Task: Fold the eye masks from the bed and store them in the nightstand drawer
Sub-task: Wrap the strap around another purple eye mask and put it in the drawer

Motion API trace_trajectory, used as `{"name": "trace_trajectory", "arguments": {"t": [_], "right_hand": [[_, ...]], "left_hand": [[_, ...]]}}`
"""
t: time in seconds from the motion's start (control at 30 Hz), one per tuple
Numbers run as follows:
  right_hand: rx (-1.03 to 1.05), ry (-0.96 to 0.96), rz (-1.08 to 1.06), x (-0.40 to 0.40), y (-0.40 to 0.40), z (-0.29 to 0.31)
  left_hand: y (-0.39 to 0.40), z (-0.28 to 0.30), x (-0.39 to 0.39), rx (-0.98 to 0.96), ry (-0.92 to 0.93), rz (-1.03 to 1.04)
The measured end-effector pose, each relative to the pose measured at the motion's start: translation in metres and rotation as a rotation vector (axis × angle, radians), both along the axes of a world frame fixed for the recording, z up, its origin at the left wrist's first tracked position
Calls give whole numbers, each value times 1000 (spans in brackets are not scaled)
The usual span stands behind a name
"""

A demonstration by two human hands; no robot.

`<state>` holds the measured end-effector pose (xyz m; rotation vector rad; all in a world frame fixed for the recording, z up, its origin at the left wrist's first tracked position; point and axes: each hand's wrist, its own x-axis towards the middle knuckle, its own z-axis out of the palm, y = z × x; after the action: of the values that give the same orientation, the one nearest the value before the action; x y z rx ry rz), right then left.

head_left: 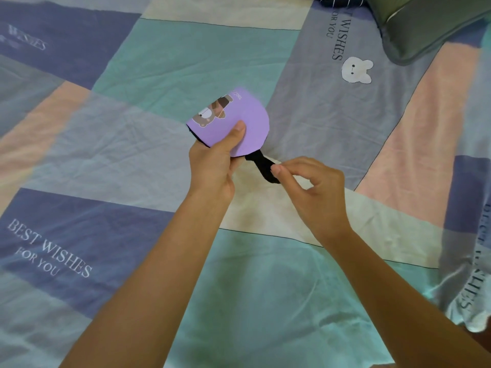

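A purple eye mask [240, 112] with a cartoon bear print is folded in half and held above the bed. My left hand [215, 166] grips it from below, thumb pressed on its front face. The mask's black strap [261, 164] hangs out from the lower edge. My right hand [308, 187] pinches the end of that strap between thumb and fingers, just right of the left hand.
The patchwork bedsheet [159, 75] in teal, blue, pink and cream fills the view, printed with "BEST WISHES FOR YOU" and a white bunny [356, 70]. A grey-green pillow [425, 25] lies at the top right. No nightstand is in view.
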<state>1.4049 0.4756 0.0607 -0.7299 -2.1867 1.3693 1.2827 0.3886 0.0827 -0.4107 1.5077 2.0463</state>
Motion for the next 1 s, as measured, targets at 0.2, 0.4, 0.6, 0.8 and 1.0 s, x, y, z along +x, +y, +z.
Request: {"name": "trace_trajectory", "arguments": {"t": [0.2, 0.4, 0.6, 0.8, 1.0], "right_hand": [[-670, 17, 7, -5, -8, 8], [-281, -121, 67, -18, -9, 1], [153, -142, 92, -9, -12, -8], [-963, -18, 152, 7, -20, 17], [-1527, 505, -49, 18, 2, 16]], "left_hand": [[-4, -2, -1, -5, -65, 4], [-5, -2, 10, 5, -30, -50], [-10, -6, 9, -63, 78, -45], [-14, -15, 2, -106, 61, 74], [-22, -24, -2, -88, -15, 122]]}}
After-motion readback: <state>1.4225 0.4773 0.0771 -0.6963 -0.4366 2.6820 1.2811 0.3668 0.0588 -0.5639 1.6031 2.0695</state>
